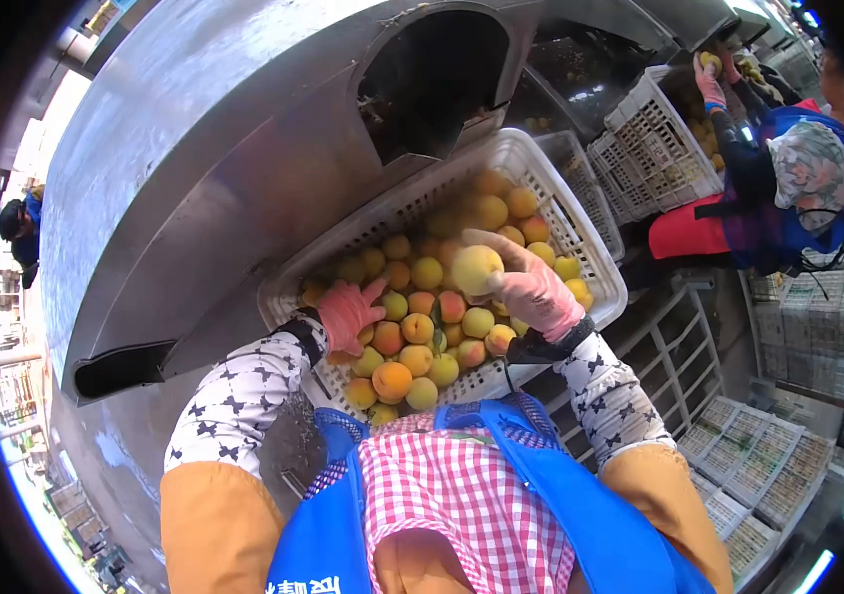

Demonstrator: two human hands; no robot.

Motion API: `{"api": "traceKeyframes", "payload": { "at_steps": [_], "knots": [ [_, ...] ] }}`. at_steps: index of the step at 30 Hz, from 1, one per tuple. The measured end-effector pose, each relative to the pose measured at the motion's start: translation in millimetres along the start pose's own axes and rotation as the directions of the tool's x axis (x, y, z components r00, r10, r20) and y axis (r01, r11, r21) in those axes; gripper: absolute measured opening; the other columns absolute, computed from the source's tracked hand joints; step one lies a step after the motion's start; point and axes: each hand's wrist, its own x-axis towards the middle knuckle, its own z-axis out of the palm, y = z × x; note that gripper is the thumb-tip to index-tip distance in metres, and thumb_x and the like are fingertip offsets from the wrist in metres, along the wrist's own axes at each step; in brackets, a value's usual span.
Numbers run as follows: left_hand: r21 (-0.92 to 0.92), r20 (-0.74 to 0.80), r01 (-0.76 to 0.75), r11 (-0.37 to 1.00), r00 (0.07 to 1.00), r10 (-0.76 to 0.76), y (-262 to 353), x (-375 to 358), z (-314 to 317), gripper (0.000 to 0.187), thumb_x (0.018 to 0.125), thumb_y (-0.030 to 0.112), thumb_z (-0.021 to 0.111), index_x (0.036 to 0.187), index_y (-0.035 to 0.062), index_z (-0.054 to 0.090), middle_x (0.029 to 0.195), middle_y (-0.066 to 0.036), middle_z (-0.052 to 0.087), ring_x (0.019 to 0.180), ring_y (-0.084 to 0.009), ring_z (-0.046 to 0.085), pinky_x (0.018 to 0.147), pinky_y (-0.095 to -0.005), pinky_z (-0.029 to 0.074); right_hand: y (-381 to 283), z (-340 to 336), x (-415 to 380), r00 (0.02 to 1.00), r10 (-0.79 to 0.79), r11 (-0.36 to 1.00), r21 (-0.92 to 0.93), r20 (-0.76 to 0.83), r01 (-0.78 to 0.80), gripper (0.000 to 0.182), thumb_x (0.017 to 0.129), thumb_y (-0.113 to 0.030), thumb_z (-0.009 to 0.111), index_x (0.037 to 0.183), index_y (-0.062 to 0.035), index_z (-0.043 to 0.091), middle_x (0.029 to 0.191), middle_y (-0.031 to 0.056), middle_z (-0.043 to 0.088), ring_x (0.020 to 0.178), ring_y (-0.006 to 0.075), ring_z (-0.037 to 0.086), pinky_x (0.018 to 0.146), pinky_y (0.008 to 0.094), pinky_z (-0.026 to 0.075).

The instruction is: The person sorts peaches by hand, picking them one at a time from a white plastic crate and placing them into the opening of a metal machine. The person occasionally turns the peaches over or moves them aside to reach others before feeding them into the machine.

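Note:
A white plastic crate (597, 259) holds many yellow and orange-red round fruits (419, 328). My right hand (539, 294), in a pink glove, grips a pale yellow fruit (476, 269) between thumb and fingers, above the others. At the crate's left side, my left hand (347, 315), also pink-gloved, rests on the fruits with its fingers spread; nothing shows in its grasp. A green leaf lies among the fruits near the middle. Behind the crate's far edge stands a metal machine wall (273, 198) with a dark opening.
At the upper right, a co-worker (806, 188) in a blue vest and pink gloves handles fruit over another white crate (654, 129). Metal railing (674, 346) and stacked crates (758, 465) are at the lower right. A person (24, 233) in dark clothes stands far left.

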Motion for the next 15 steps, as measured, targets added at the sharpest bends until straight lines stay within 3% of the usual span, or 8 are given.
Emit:
{"api": "traceKeyframes", "payload": {
  "at_steps": [2, 3, 8, 10, 11, 13, 14, 15],
  "knots": [
    [0.087, 0.151, -0.079, 0.993, 0.986, 0.066, -2.1, 18.3, -2.3, 0.075, 0.067, 0.05, 0.081, 0.132, 0.0199, 0.059, 0.143, -0.016, 0.044, 0.112, -0.031, 0.055, 0.091, -0.0459, 0.044, 2.7, -0.7, 0.2, 0.989, -0.144, 0.926, 0.348, -0.037, 0.148, 0.07, 0.085, -0.024, 0.069, 0.145, 0.0009, 0.042, 0.118, 0.0112, 0.062, 0.106, 0.0187, 0.062, 0.092, 0.0317, 0.052],
    [0.09, 0.13, -0.072, 0.993, 0.99, 0.06, 0.4, 17.0, -5.6, 0.065, 0.066, 0.049, 0.082, 0.121, 0.0178, 0.065, 0.125, -0.01, 0.055, 0.109, -0.0287, 0.056, 0.087, -0.0446, 0.045, 3.0, -4.8, -0.8, 0.987, -0.126, 0.901, 0.405, -0.099, 0.155, 0.084, 0.081, -0.03, 0.077, 0.148, 0.0015, 0.037, 0.134, 0.0161, 0.056, 0.119, 0.0277, 0.059, 0.101, 0.0403, 0.05],
    [0.203, 0.113, -0.141, 0.969, 0.986, 0.12, -2.4, 14.7, -6.0, 0.055, 0.066, 0.05, 0.082, 0.109, 0.0168, 0.069, 0.117, -0.005, 0.057, 0.104, -0.0271, 0.058, 0.084, -0.0441, 0.046, 2.6, -21.7, -6.5, 0.978, -0.194, 0.928, 0.309, -0.072, 0.207, 0.092, 0.074, -0.03, 0.082, 0.147, 0.0053, 0.037, 0.136, 0.0163, 0.054, 0.122, 0.0273, 0.057, 0.107, 0.0403, 0.044],
    [0.117, 0.228, -0.173, 0.978, 0.963, 0.143, -7.2, 22.2, -12.4, 0.063, 0.064, 0.049, 0.082, 0.115, 0.0148, 0.067, 0.12, -0.009, 0.057, 0.102, -0.0298, 0.061, 0.084, -0.0453, 0.049, -7.4, -13.4, -11.0, 0.977, -0.186, 0.974, 0.109, -0.103, 0.197, 0.094, 0.073, -0.041, 0.081, 0.144, 0.004, 0.041, 0.123, 0.0103, 0.059, 0.112, 0.0191, 0.059, 0.101, 0.0311, 0.045],
    [0.128, 0.226, -0.171, 0.977, 0.964, 0.139, -11.3, 19.3, -25.1, 0.063, 0.064, 0.049, 0.082, 0.115, 0.0148, 0.067, 0.12, -0.009, 0.057, 0.102, -0.0298, 0.061, 0.084, -0.0453, 0.049, -7.5, -12.9, -9.8, 0.969, -0.214, 0.973, 0.061, -0.12, 0.222, 0.092, 0.075, -0.041, 0.08, 0.145, 0.0038, 0.04, 0.125, 0.0103, 0.059, 0.114, 0.0184, 0.059, 0.1, 0.0321, 0.047],
    [-0.277, -0.137, -0.085, 0.957, 0.989, 0.048, -14.8, 8.8, -56.2, 0.063, 0.067, 0.047, 0.082, 0.118, 0.0137, 0.067, 0.127, -0.014, 0.058, 0.107, -0.0325, 0.064, 0.09, -0.0419, 0.051, -10.3, -14.7, -4.9, 0.963, -0.239, 0.965, 0.077, -0.129, 0.25, 0.09, 0.077, -0.041, 0.078, 0.146, 0.0036, 0.04, 0.126, 0.0105, 0.059, 0.115, 0.0184, 0.059, 0.098, 0.0322, 0.049],
    [-0.277, -0.138, -0.091, 0.957, 0.989, 0.054, -16.1, 17.3, -56.4, 0.063, 0.067, 0.047, 0.082, 0.118, 0.0137, 0.067, 0.127, -0.014, 0.058, 0.107, -0.0325, 0.064, 0.09, -0.0419, 0.051, -10.7, -14.5, -4.1, 0.961, -0.246, 0.962, 0.092, -0.125, 0.258, 0.089, 0.079, -0.04, 0.076, 0.147, 0.0034, 0.039, 0.127, 0.0108, 0.059, 0.115, 0.0183, 0.059, 0.096, 0.0323, 0.05],
    [-0.426, -0.124, -0.078, 0.901, 0.992, 0.027, -18.9, 28.6, -52.6, 0.065, 0.068, 0.048, 0.081, 0.121, 0.013, 0.066, 0.131, -0.016, 0.057, 0.11, -0.0333, 0.063, 0.092, -0.0409, 0.051, -11.5, -16.5, 1.6, 0.969, -0.201, 0.946, 0.229, -0.141, 0.23, 0.09, 0.078, -0.03, 0.078, 0.148, 0.0048, 0.034, 0.131, 0.017, 0.059, 0.105, 0.0235, 0.064, 0.084, 0.0341, 0.054]
  ]
}}
